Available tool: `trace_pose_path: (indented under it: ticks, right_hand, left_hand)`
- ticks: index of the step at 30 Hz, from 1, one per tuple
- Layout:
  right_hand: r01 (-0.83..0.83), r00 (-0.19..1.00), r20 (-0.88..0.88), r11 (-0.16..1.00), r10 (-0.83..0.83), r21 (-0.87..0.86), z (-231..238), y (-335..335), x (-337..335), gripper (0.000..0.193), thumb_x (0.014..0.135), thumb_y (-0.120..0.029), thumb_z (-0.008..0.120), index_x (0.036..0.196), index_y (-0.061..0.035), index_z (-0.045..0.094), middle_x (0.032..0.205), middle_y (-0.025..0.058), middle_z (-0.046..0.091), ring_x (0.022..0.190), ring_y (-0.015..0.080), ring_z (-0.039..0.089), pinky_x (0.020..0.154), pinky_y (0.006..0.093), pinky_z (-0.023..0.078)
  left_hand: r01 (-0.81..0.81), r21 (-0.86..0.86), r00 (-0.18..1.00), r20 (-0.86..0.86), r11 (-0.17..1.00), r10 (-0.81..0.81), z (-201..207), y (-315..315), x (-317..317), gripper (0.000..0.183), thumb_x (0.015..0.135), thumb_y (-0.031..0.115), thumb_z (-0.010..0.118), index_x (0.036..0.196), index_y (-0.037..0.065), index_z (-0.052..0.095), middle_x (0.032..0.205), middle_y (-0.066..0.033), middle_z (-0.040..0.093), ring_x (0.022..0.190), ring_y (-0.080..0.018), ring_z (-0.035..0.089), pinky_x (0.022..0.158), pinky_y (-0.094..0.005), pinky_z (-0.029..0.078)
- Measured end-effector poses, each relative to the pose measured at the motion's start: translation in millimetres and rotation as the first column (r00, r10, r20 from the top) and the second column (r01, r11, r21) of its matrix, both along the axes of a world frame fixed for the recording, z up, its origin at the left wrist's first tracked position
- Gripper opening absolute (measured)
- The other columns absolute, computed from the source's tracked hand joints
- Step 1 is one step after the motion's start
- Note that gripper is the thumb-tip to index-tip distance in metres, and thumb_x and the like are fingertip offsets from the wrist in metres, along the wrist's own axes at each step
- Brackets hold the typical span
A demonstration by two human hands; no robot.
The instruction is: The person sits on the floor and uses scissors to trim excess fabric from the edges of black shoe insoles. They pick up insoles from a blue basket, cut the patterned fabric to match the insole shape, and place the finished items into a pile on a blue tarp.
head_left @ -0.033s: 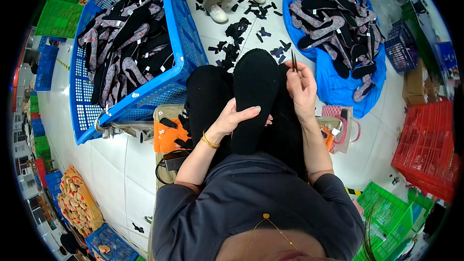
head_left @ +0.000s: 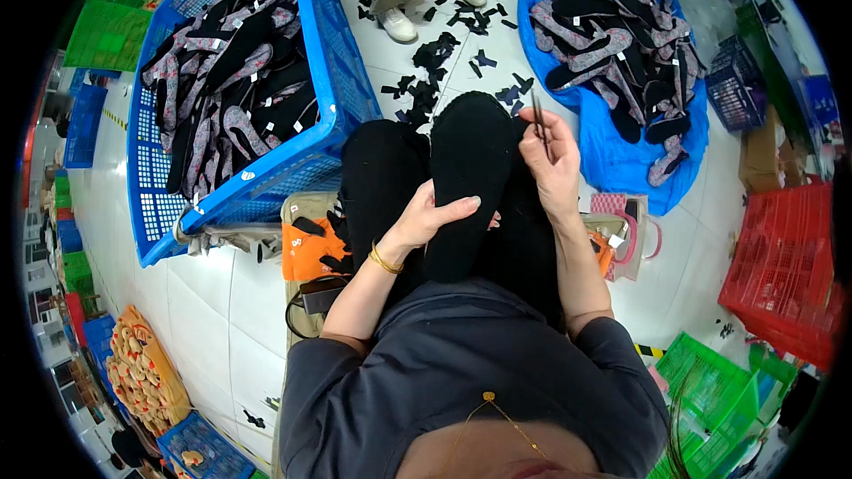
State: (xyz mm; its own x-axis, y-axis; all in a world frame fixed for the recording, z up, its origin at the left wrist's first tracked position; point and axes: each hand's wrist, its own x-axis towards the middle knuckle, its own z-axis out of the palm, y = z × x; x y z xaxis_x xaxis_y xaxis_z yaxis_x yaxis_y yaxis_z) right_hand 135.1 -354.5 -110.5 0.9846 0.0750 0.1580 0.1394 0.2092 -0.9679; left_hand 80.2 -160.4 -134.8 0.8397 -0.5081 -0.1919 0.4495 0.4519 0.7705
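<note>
Hands unmoved on black insole

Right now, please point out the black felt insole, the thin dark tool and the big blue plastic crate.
black felt insole (head_left: 469,168), head view, upper middle.
thin dark tool (head_left: 538,115), head view, shaft.
big blue plastic crate (head_left: 333,71), head view, right wall.

Big blue plastic crate w/ insoles; red plastic crate far right of it, black scraps just right.
</note>
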Motion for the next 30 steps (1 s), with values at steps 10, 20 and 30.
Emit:
trace_pose_path:
  ticks: [10,20,30]
  right_hand:
    - [0.275,0.961,0.081,0.912,-0.263,-0.304,1.9,1.6,19.2,0.019,0.089,-0.015,0.070,0.079,-0.0006,0.062,0.064,-0.0057,0.055,0.055,0.0040,0.045,0.049,0.0225,0.034]
    - [0.190,0.978,-0.016,0.926,-0.206,-0.326,-8.6,-11.7,-14.5,0.027,0.098,-0.016,0.056,0.117,0.0025,0.057,0.102,0.0046,0.063,0.087,0.0071,0.054,0.076,0.0206,0.045]
    - [-0.102,0.954,-0.260,0.976,0.151,0.194,-20.2,26.5,-32.3,0.020,0.096,-0.014,0.060,0.108,0.0002,0.053,0.099,0.0036,0.061,0.087,0.0064,0.057,0.079,0.0204,0.045]
  left_hand:
    - [-0.161,0.147,0.985,0.080,0.976,0.150,-14.9,3.9,-5.4,0.025,0.091,0.011,0.065,0.111,-0.002,0.058,0.095,-0.0092,0.068,0.083,-0.0154,0.067,0.076,-0.0287,0.054]
    - [-0.173,0.013,0.979,-0.108,0.985,0.174,8.1,4.8,-2.1,0.034,0.092,0.025,0.059,0.108,-0.005,0.058,0.092,-0.0205,0.067,0.081,-0.0257,0.069,0.073,-0.0360,0.058]
    - [-0.157,-0.055,0.946,-0.296,0.986,0.134,11.4,-1.5,-11.9,0.044,0.090,0.037,0.058,0.110,-0.002,0.056,0.088,-0.0183,0.067,0.075,-0.0241,0.068,0.068,-0.0340,0.058]
